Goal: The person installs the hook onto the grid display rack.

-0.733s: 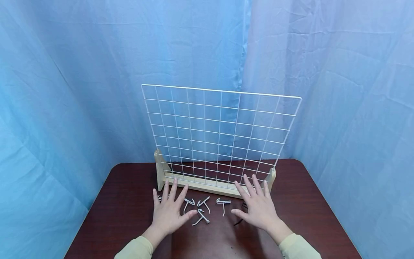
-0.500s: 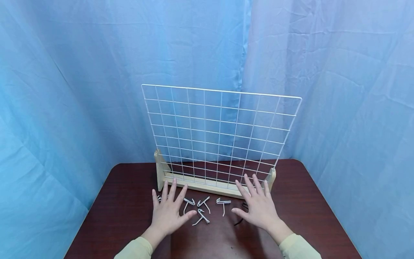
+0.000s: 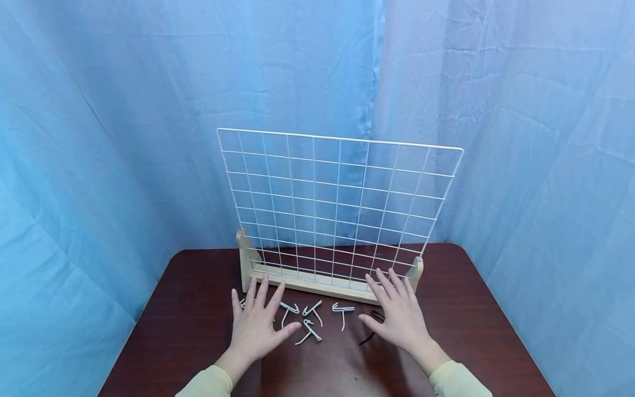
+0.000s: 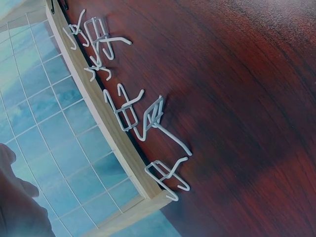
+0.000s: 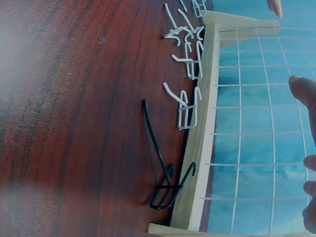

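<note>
We list, left to right: left hand (image 3: 255,330), fingers spread; white wire grid hooks (image 3: 342,310), on the table (image 3: 198,309), likely light, stiff, best pinched by the prong (image 4: 174,138); black wire hook (image 5: 169,186), likely similar; right hand (image 3: 402,326), also spread.

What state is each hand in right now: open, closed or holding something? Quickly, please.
Left hand: open, fingers spread, holding nothing.
Right hand: open, holding nothing; the black hook near it is not gripped.
</note>
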Demonstrator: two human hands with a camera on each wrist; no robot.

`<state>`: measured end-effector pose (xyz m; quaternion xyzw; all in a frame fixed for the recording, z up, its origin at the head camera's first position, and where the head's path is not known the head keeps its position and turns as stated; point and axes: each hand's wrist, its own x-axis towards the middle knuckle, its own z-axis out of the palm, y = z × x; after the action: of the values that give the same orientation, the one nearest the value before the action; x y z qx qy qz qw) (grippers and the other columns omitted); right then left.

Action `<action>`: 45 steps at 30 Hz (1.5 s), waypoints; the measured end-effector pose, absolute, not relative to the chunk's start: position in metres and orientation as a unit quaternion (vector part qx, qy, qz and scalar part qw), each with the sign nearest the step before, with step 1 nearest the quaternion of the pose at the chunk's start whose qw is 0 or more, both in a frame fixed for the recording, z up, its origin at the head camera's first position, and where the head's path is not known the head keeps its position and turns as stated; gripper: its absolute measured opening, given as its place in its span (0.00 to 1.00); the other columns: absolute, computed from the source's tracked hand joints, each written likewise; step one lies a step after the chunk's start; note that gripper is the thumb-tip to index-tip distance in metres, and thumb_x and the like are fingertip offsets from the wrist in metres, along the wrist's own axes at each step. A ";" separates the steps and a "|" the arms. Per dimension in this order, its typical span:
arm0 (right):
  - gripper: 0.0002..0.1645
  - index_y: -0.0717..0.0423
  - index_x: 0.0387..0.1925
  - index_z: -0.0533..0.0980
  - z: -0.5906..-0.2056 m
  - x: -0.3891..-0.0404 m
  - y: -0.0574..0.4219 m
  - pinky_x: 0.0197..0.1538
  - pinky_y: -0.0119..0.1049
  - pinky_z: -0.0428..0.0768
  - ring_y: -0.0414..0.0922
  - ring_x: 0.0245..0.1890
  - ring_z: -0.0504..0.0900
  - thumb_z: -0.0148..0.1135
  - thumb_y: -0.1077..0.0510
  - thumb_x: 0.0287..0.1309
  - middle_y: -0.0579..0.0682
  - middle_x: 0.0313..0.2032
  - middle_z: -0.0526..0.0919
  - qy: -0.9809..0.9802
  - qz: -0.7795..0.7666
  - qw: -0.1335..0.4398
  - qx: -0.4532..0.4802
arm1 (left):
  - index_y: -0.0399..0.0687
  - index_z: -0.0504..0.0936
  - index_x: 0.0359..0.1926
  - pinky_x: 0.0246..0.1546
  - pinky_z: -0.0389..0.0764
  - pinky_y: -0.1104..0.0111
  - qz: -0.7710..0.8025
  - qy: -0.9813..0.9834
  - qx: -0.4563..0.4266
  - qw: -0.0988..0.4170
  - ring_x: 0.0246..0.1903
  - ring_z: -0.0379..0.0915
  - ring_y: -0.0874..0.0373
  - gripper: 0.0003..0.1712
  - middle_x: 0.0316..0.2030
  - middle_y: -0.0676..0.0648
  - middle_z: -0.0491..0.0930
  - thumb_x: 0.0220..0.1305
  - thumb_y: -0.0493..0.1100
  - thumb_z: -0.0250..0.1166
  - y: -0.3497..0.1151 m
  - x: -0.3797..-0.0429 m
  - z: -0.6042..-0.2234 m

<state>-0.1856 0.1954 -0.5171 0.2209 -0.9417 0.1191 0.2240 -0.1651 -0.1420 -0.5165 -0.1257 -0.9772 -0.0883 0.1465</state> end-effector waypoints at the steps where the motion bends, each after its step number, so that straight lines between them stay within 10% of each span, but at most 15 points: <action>1: 0.53 0.50 0.71 0.66 -0.518 -0.186 0.196 0.69 0.64 0.54 0.62 0.70 0.60 0.72 0.34 0.46 0.59 0.68 0.69 -0.939 0.123 0.229 0.223 | 0.60 0.64 0.74 0.66 0.35 0.31 -0.086 -0.977 -0.126 0.150 0.75 0.38 0.39 0.55 0.76 0.41 0.49 0.51 0.82 0.56 -0.142 -0.165 -0.517; 10: 0.50 0.53 0.68 0.70 -0.521 -0.183 0.207 0.59 0.62 0.70 0.60 0.64 0.69 0.76 0.40 0.44 0.57 0.62 0.76 -0.923 0.190 0.259 0.212 | 0.57 0.68 0.71 0.66 0.44 0.33 -0.102 -0.964 -0.147 0.199 0.72 0.50 0.40 0.54 0.72 0.42 0.61 0.49 0.80 0.61 -0.148 -0.167 -0.519; 45: 0.34 0.62 0.55 0.78 -0.511 -0.183 0.245 0.56 0.24 0.61 0.45 0.48 0.74 0.77 0.70 0.41 0.55 0.42 0.85 -0.834 0.395 0.367 0.115 | 0.45 0.76 0.64 0.53 0.73 0.42 -0.242 -0.934 -0.095 0.245 0.54 0.74 0.38 0.45 0.53 0.41 0.81 0.47 0.57 0.78 -0.173 -0.153 -0.543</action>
<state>-0.1826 0.2452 -0.5106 0.1154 -0.8344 0.3950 0.3667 -0.1526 -0.1729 -0.5434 -0.0953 -0.9340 -0.2418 0.2453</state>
